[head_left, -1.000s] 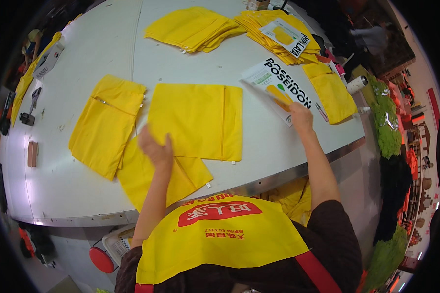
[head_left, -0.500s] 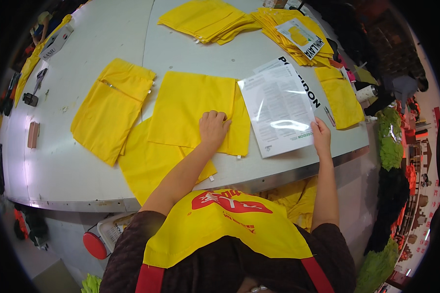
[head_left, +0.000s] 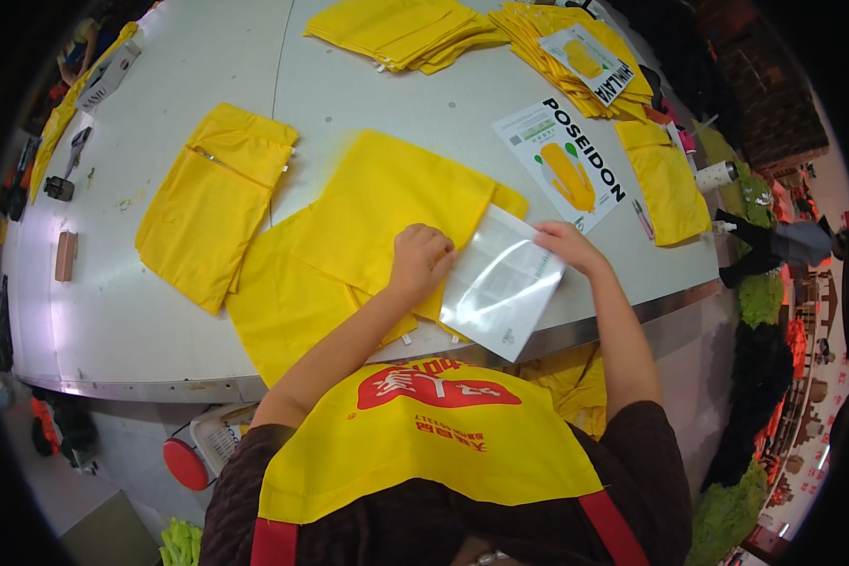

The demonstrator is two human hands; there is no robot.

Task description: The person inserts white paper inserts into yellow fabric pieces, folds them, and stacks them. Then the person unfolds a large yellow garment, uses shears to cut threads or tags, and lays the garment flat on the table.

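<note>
My right hand (head_left: 573,248) pinches the upper right edge of a glossy white printed sheet (head_left: 502,288), which looks covered in clear plastic. The sheet tilts over the table's front edge, its left side against a folded yellow cloth piece (head_left: 396,189). My left hand (head_left: 423,259) is closed at that cloth's right side, its fingertips beside the sheet's left edge; the fingertip contact is partly hidden. Under this cloth lies another yellow piece (head_left: 283,292). A folded yellow piece with a zipper (head_left: 212,203) rests to the left.
Yellow stacks (head_left: 401,36) sit at the far side, one topped by a printed card (head_left: 585,61). A white card with a yellow picture (head_left: 561,170) lies right of the cloth, near pens (head_left: 643,219) and a folded yellow piece (head_left: 665,184). The table's metal edge (head_left: 623,316) runs in front.
The white sheet has come left and nearer to me, uncovering the picture card beneath. The folded cloth has turned and shifted under my left hand, whose fingers have curled more.
</note>
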